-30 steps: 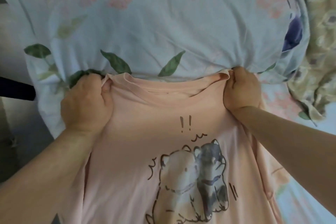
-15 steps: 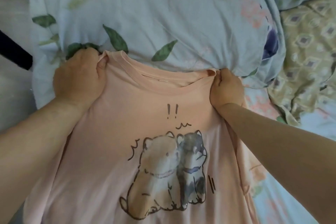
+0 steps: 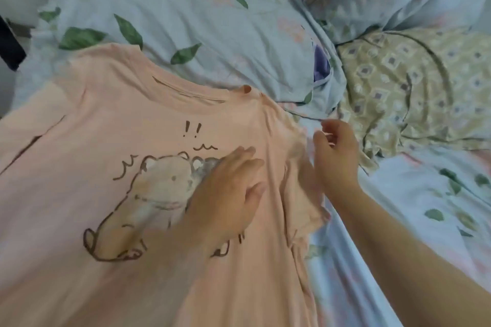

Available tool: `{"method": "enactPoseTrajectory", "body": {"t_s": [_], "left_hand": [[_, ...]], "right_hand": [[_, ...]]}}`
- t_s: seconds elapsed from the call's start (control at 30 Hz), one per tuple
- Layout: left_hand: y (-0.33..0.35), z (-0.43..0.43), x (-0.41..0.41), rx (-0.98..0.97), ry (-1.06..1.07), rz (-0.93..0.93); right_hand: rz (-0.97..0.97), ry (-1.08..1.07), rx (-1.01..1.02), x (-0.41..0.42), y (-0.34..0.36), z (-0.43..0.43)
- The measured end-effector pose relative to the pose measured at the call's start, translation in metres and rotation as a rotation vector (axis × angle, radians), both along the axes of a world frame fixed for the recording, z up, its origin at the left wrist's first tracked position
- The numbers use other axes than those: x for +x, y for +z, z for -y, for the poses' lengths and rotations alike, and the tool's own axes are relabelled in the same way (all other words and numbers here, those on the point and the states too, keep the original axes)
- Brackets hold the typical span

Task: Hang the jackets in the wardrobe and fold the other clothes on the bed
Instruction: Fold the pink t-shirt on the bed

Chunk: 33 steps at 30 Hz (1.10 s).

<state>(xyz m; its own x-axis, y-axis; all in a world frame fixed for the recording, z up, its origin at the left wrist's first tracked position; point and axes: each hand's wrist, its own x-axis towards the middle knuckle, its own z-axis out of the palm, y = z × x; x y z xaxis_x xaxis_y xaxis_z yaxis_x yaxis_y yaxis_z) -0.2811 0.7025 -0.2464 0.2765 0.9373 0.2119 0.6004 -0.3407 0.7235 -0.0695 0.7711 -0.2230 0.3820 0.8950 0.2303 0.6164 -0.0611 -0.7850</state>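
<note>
Shirt [image 3: 106,127] spread face-up on bed [image 3: 398,220], not yet folded. Left hand [image 3: 228,194] presses it flat, fingers [image 3: 243,158] straight. Right hand [image 3: 334,159] beside sleeve [image 3: 303,194], fingers loosely curled, empty.

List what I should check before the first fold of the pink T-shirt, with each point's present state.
1. Pink T-shirt lies print up on the bed: ok.
2. Left hand presses flat on the print: ok.
3. Sleeve beside the right hand is smooth: not ok, bunched.
4. Right hand holds that sleeve: not ok, it holds nothing.
5. Lower hem is flat: cannot tell, out of view.
</note>
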Motion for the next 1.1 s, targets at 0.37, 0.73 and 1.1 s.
{"method": "enactPoseTrajectory", "body": {"t_s": [0.37,0.73,1.1], "left_hand": [[-0.016,0.065,0.068,-0.032,0.148,-0.462],[-0.017,0.066,0.072,-0.030,0.216,-0.522],[-0.027,0.065,0.067,0.000,0.224,-0.520]], "right_hand": [[-0.540,0.223,-0.133,0.049,-0.031,0.107],[-0.102,0.642,-0.132,0.053,-0.042,0.110],[0.126,0.365,-0.090,0.131,-0.003,0.038]]}}
